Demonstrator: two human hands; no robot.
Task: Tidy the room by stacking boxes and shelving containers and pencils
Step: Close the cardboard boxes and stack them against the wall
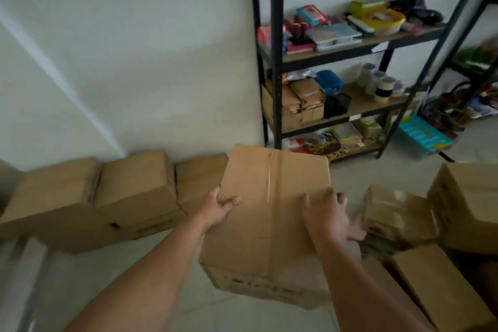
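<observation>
I hold a large taped cardboard box in the air above the floor, in the middle of the view. My left hand grips its left edge and my right hand lies over its right top edge. A row of cardboard boxes stands against the wall to the left, some stacked on others. More boxes sit on the floor to the right. Behind the held box rises a black metal shelf unit with wooden boards, filled with containers, small boxes and stationery.
A second dark rack with bags stands at the far right. A turquoise box lies on the floor beside the shelf unit. Tape rolls and cups rest on the middle shelf. Light floor shows below my arms.
</observation>
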